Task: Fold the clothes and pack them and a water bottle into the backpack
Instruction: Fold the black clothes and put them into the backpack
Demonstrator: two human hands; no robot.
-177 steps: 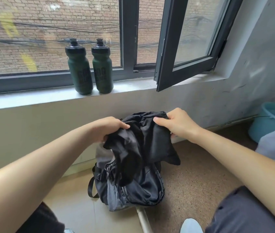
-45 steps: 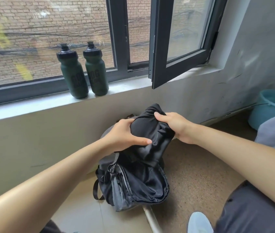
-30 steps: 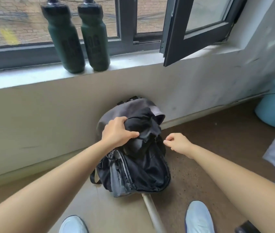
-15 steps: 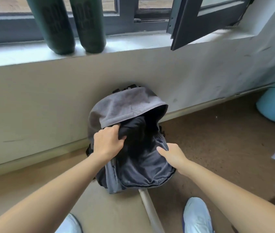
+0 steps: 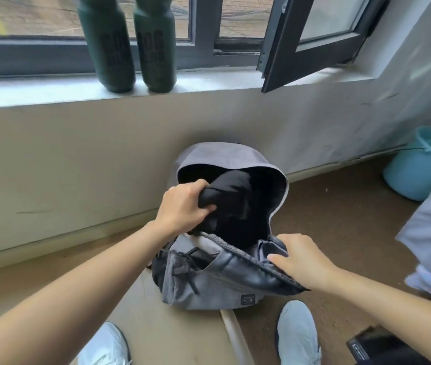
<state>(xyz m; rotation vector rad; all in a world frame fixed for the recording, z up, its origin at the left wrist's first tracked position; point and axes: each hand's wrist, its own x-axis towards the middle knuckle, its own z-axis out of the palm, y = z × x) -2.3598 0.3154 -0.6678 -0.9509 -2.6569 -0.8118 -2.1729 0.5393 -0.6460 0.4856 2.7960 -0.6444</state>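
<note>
Left grip point(image 5: 182, 209): fingers curled round a bundled black garment point(image 5: 233, 196), holding it in the mouth of the grey backpack point(image 5: 209, 285).
Right grip point(image 5: 298, 259): closed on the front rim of the backpack's opening, beside the zip.
Writing: a small square badge point(image 5: 248, 299) low on the backpack's front is too small to read; large dark lettering on the first green bottle point(image 5: 109, 48) and the second green bottle point(image 5: 156, 51) is blurred beyond reading.
Garment: partly inside the main compartment, under the raised grey flap point(image 5: 222, 156), between the two grips.
Backpack: upright on the floor point(image 5: 341, 206), against the wall below the windowsill point(image 5: 38, 92).
Bottles: side by side on the windowsill, well apart from both grips.
Also seen: pale blue basin point(image 5: 425, 164) at right.
</note>
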